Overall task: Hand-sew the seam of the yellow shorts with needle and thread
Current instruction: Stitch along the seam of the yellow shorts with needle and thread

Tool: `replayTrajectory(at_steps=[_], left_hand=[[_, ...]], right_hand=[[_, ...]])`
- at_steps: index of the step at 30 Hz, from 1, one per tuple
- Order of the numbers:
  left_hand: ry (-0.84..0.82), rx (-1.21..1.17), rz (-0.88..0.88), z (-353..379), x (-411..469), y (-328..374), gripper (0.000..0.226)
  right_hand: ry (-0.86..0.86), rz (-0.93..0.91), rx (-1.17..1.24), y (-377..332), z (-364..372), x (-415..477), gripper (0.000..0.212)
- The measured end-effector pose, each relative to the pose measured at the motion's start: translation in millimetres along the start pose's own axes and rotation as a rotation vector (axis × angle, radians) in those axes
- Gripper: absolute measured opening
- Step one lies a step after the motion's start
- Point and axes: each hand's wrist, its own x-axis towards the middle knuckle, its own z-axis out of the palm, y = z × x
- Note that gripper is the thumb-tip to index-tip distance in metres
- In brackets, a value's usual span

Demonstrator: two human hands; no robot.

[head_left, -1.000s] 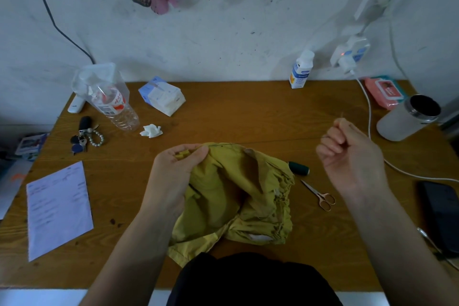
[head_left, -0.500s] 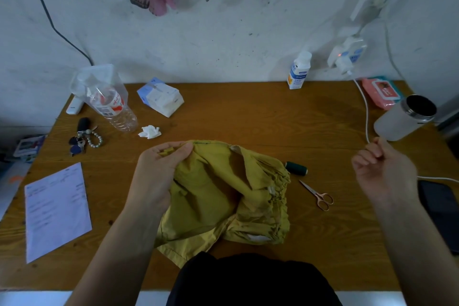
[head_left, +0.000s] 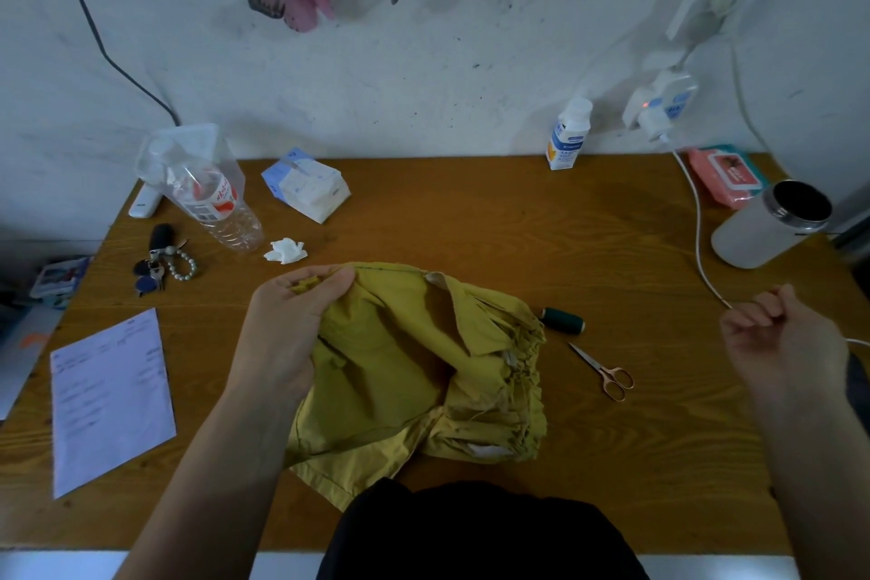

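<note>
The yellow shorts (head_left: 414,372) lie crumpled on the wooden table (head_left: 471,212) in front of me. My left hand (head_left: 292,325) pinches a fold of the shorts' upper left edge, where a dark stitched line runs along the seam. My right hand (head_left: 781,334) is held out far to the right, above the table, with its fingers curled together as if pinching something thin. The needle and thread are too fine to make out. A dark green thread spool (head_left: 562,320) and small scissors (head_left: 605,372) lie just right of the shorts.
A plastic bottle (head_left: 212,203), tissue pack (head_left: 306,188), crumpled tissue (head_left: 285,250) and keys (head_left: 162,264) sit at the back left. A paper sheet (head_left: 110,396) lies at left. A white cup (head_left: 772,226), charger cable (head_left: 696,226), wipes pack (head_left: 727,174) and small bottle (head_left: 569,134) stand at right.
My right hand has swung out and down to the right, away from the shorts. My left hand with the pinched seam has shifted slightly left.
</note>
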Motion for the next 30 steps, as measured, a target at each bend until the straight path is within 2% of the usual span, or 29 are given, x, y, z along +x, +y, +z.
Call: replayTrajectory(at_steps=[8,12,14,16,19,22,24,30], left_hand=[[-0.037,0.006,0.002,4.1,-4.0,1.8,0.021],[-0.075,0.049,0.007,10.0,-11.5,3.4,0.013],[-0.108,0.083,0.018,13.5,-17.8,5.0,0.014],[-0.168,0.135,0.046,16.9,-25.5,6.5,0.014],[-0.278,0.203,0.067,20.6,-36.1,8.7,0.007],[-0.376,0.249,0.082,22.9,-43.8,10.9,0.011],[-0.425,0.278,0.097,23.6,-47.5,12.5,0.013],[-0.47,0.307,0.123,24.9,-51.3,14.6,0.014]], right_hand=[[0.015,0.001,-0.019,4.8,4.4,-7.0,0.018],[-0.07,0.033,-0.127,19.3,21.8,-24.0,0.013],[-0.186,0.024,-0.257,27.2,33.0,-38.3,0.012],[-0.408,-0.055,-0.432,34.8,44.5,-59.7,0.017],[-0.818,-0.416,-0.844,45.4,60.3,-97.8,0.022],[-1.096,-0.74,-1.057,52.4,72.8,-125.4,0.012],[-1.17,-0.839,-1.115,53.5,78.6,-136.2,0.015],[-1.188,-0.814,-1.113,54.9,81.6,-139.5,0.013]])
